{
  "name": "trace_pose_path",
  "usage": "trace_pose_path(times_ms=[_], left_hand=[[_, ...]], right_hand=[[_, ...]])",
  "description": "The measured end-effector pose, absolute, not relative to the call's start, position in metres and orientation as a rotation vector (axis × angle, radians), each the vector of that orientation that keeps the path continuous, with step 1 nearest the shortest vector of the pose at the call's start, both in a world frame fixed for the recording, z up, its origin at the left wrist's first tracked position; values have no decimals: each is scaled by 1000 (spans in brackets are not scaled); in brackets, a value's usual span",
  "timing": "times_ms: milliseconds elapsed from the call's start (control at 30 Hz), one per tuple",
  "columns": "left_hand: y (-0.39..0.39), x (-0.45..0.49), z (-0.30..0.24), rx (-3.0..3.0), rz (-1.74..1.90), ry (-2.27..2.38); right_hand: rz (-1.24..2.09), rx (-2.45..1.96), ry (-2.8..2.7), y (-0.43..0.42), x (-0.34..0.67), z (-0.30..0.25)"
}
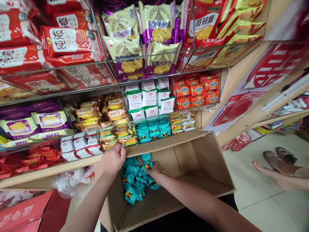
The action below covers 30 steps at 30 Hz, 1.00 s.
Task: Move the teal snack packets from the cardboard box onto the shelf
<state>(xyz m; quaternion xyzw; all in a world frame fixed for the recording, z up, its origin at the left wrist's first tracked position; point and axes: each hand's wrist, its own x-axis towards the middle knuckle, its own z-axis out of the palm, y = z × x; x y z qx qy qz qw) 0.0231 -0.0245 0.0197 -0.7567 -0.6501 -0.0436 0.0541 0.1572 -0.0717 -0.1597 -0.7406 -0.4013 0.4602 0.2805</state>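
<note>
A cardboard box (205,180) stands open and tilted against the front of the shelf. My left hand (113,158) is closed over its upper left edge. Inside, a loose heap of small teal snack packets (134,180) with yellow and black marks lies at the left end. My right hand (155,170) reaches into this heap, fingers curled at a teal packet near its right side; the fingertips are partly hidden. On the lowest shelf row just above the box, matching teal packets (154,129) sit stacked in a compartment.
Clear-fronted shelf compartments hold red packets (70,42), purple and cream biscuit packs (158,30), white packets (149,98) and small orange packets (197,91). A red carton (24,212) stands at lower left. At right, another person's bare foot (277,175) and grey sandals (286,156) show on the tiled floor.
</note>
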Motion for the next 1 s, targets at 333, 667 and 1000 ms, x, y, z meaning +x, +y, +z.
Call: trace_pose_path(times_ms=[333,667,1000], left_hand=[[-23,18,19,-2399,-409,-1881],[-108,107,15,-3161,-846,-1795],[-132,134,4,-2515,-1903,-2536]], right_hand=[[1296,-1795,-1222,-97,197,-124],[1088,-1228,-1390,-153,243,-9],[823,-1378,-826,-151,229,-17]])
